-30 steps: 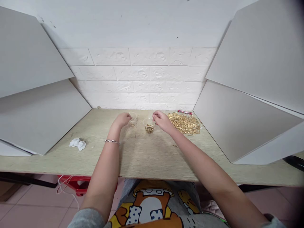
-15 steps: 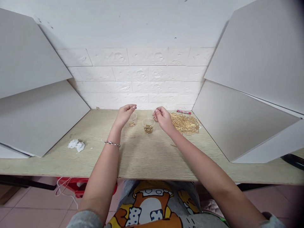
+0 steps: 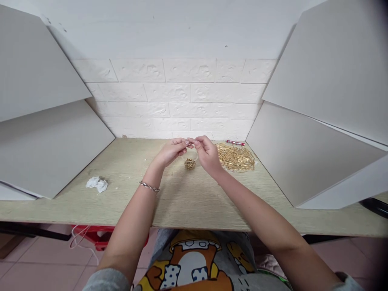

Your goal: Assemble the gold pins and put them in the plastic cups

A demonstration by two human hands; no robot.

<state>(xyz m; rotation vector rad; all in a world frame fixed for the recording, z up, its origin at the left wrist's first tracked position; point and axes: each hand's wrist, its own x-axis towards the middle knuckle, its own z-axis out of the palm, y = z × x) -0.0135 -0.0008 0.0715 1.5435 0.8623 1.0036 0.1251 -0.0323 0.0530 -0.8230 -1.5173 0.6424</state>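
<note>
My left hand [image 3: 173, 152] and my right hand [image 3: 207, 153] meet fingertip to fingertip above a clear plastic cup [image 3: 190, 157]. Small gold-coloured metal pieces [image 3: 190, 163] lie in the bottom of that cup. Both hands are pinched closed; whatever is between the fingertips is too small to make out. Just right of my right hand spreads a pile of thin gold-coloured metal pins [image 3: 236, 157]. A second clear cup, seen earlier on the left, is now hidden behind my left hand.
A red pen-like stick [image 3: 235, 142] lies behind the pile. Crumpled white tissue [image 3: 97, 184] rests on the left of the table [image 3: 194, 206]. Grey panels [image 3: 54, 149] stand on both sides, and a white brick-patterned wall [image 3: 178, 93] closes off the back.
My left hand has moved right from over the left cup, and its fingertips now meet those of my right hand. The right hand has barely shifted.
</note>
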